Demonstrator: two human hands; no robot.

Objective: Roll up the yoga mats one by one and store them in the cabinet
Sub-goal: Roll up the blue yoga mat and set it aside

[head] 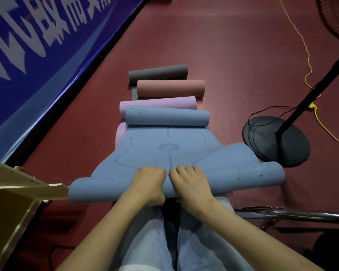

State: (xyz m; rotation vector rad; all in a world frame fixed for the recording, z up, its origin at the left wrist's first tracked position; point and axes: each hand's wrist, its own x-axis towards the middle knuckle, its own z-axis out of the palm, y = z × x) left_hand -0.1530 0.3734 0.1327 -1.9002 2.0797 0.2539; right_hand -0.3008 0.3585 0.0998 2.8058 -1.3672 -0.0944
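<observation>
The blue yoga mat (170,153) lies on the red floor (233,55), printed with thin alignment lines and a round emblem. Its near end is curled into a loose roll; its far end is also curled. Under it lies a lilac mat (157,104), then a pink mat (170,88) and a grey mat (158,72), each with its far end rolled.

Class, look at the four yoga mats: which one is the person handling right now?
The blue mat, nearest the person: both hands grip its near rolled edge. The purple, pink and grey mats lie beyond it, untouched.
</observation>
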